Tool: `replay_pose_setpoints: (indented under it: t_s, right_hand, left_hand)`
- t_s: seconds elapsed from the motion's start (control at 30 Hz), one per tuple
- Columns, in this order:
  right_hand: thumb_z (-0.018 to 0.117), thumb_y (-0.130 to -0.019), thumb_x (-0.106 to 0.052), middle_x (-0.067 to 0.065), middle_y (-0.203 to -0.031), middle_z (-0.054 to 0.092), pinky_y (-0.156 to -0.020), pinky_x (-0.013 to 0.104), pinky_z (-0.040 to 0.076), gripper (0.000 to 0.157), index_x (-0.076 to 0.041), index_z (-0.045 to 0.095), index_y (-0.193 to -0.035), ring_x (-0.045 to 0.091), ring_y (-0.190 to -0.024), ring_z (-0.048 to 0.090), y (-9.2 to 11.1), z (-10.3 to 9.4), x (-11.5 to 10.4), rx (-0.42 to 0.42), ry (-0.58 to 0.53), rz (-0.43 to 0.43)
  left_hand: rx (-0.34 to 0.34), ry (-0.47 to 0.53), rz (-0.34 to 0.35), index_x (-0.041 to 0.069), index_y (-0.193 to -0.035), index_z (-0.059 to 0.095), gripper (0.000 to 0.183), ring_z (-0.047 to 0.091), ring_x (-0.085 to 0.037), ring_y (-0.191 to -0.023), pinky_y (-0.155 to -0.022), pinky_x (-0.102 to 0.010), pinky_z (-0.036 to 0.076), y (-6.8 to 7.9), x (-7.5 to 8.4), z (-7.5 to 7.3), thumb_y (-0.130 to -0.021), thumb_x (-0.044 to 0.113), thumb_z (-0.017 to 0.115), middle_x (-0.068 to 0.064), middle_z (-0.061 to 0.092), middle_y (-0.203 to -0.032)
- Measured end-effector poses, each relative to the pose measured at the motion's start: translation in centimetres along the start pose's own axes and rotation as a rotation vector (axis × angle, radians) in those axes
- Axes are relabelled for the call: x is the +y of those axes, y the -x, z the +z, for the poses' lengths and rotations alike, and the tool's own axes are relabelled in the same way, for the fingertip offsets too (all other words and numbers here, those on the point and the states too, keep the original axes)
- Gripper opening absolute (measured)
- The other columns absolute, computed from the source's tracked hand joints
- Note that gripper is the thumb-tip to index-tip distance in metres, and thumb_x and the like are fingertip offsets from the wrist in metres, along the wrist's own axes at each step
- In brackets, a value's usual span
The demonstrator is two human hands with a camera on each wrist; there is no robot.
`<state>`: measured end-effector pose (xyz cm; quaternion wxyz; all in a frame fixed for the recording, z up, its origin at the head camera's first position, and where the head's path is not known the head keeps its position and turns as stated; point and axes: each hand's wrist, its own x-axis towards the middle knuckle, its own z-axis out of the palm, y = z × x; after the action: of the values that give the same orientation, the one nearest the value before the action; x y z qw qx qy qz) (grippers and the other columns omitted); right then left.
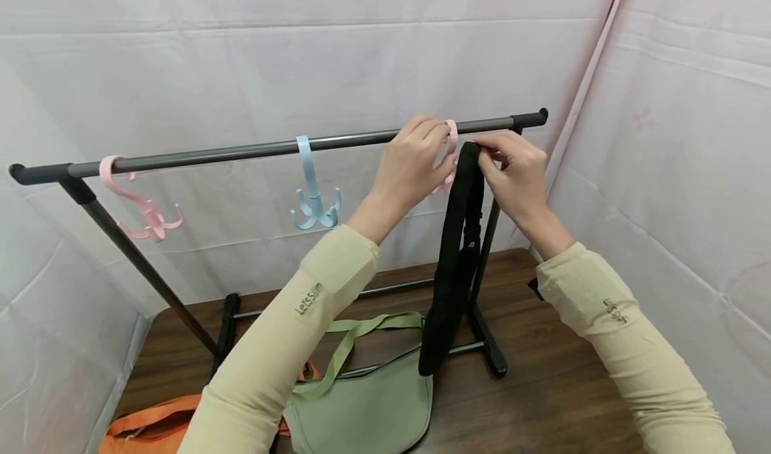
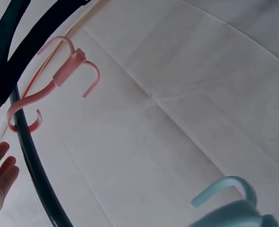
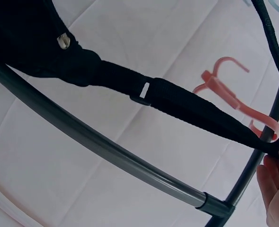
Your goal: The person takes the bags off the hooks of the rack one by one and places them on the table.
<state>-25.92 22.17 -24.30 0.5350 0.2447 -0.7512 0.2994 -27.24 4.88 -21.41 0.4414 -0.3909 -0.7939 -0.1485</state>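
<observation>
My right hand [image 1: 515,173] pinches the top of a black bag's strap [image 1: 466,179] between thumb and fingers, beside the right end of the rail. Below it hangs the black bag [image 1: 442,320]; its zipper pull [image 3: 64,41] and the strap's buckle show in the right wrist view. Just left of the strap, my left hand [image 1: 415,156] is raised close to a pink hook [image 2: 70,66] on the rail. In the left wrist view its fingers [image 2: 4,172] reach out, apart from the hook and holding nothing. The strap appears apart from the hook's prongs.
A metal garment rack [image 1: 241,151] stands on a wooden table [image 1: 554,387]. Another pink hook [image 1: 153,219] and a blue hook [image 1: 313,203] hang on its rail. A green bag [image 1: 367,400] and an orange bag [image 1: 159,424] lie below. White cloth [image 1: 211,86] surrounds the table.
</observation>
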Motion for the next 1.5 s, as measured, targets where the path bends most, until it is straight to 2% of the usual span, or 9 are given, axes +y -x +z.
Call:
replay_pose_setpoints:
  t_s: [0.2,0.4,0.53,0.67,0.83,1.0,1.2,1.43,1.5]
  right_hand:
    - [0.056,-0.080,0.007,0.015,-0.080,0.067,-0.070,0.007,0.047,0.014,0.006,0.070,-0.085,0.018,-0.072,0.062,0.0,-0.3,-0.2,0.021,0.004,0.007]
    - [0.056,-0.080,0.006,0.015,-0.080,0.067,-0.070,0.007,0.046,0.014,0.005,0.070,-0.084,0.018,-0.071,0.062,-0.2,-0.6,-0.6,0.026,0.026,0.011]
    - [0.056,-0.080,0.006,0.014,-0.080,0.067,-0.069,0.007,0.046,0.015,0.004,0.070,-0.084,0.016,-0.070,0.061,-0.4,-0.7,-0.6,0.038,0.043,0.012]
    - [0.056,-0.080,0.007,0.013,-0.078,0.067,-0.067,0.006,0.043,0.016,0.003,0.071,-0.083,0.014,-0.067,0.056,-0.7,-0.7,-0.7,0.059,0.030,0.015]
    - [0.057,-0.079,0.007,0.012,-0.076,0.066,-0.067,0.005,0.041,0.016,0.001,0.071,-0.082,0.013,-0.066,0.053,-1.0,-0.8,-1.2,0.078,0.014,0.032]
    - [0.056,-0.080,0.006,0.013,-0.077,0.066,-0.068,0.005,0.042,0.016,0.002,0.071,-0.082,0.014,-0.067,0.054,-1.3,-1.0,-1.4,0.078,0.033,0.042]
    - [0.055,-0.081,0.004,0.014,-0.077,0.067,-0.067,0.007,0.041,0.016,0.003,0.071,-0.084,0.016,-0.067,0.056,-1.4,-1.2,-1.7,0.072,0.056,0.045]
    - [0.055,-0.081,0.004,0.013,-0.079,0.067,-0.070,0.006,0.043,0.016,0.003,0.071,-0.084,0.018,-0.070,0.059,-1.3,-1.4,-2.0,0.077,0.070,0.060]
    - [0.056,-0.081,0.004,0.013,-0.079,0.067,-0.070,0.006,0.043,0.016,0.003,0.071,-0.083,0.018,-0.070,0.059,-1.3,-1.4,-2.2,0.089,0.056,0.068]
  left_hand:
    - [0.030,0.042,0.000,0.001,-0.105,0.064,0.027,0.055,-0.023,-0.111,-0.098,-0.027,0.042,2.6,-0.6,-0.3,-0.081,0.015,0.063,-0.010,0.064,-0.112]
    - [0.095,0.111,0.028,-0.002,-0.106,0.063,0.036,0.055,-0.027,-0.109,-0.093,-0.032,0.046,6.6,-0.7,0.0,-0.076,0.017,0.069,-0.015,0.062,-0.114]
    - [0.093,0.149,0.036,-0.004,-0.111,0.060,0.044,0.056,-0.029,-0.108,-0.093,-0.035,0.046,10.1,-0.1,0.4,-0.075,0.020,0.071,-0.016,0.062,-0.114]
    - [0.057,0.223,0.008,-0.005,-0.116,0.056,0.050,0.056,-0.029,-0.108,-0.092,-0.036,0.047,14.0,0.9,1.0,-0.075,0.021,0.071,-0.017,0.061,-0.115]
    - [-0.008,0.304,-0.049,-0.002,-0.120,0.052,0.050,0.055,-0.027,-0.109,-0.090,-0.035,0.048,18.7,2.1,1.8,-0.084,0.032,0.062,-0.016,0.060,-0.115]
    - [-0.097,0.362,-0.188,0.000,-0.127,0.047,0.062,0.054,-0.025,-0.112,-0.089,-0.036,0.049,22.7,3.7,2.9,-0.089,0.049,0.046,-0.014,0.056,-0.121]
    - [-0.219,0.456,-0.444,0.002,-0.132,0.042,0.070,0.050,-0.026,-0.117,-0.088,-0.041,0.048,26.5,6.8,4.9,-0.081,0.044,0.064,-0.013,0.051,-0.128]
    - [-0.244,0.476,-0.673,0.004,-0.127,0.046,0.072,0.056,-0.022,-0.106,-0.082,-0.038,0.050,29.3,9.6,7.0,-0.070,0.034,0.077,-0.009,0.056,-0.119]
    - [-0.260,0.522,-0.764,0.004,-0.126,0.047,0.070,0.057,-0.023,-0.103,-0.080,-0.038,0.051,29.8,10.1,7.3,-0.069,0.031,0.078,-0.008,0.057,-0.116]
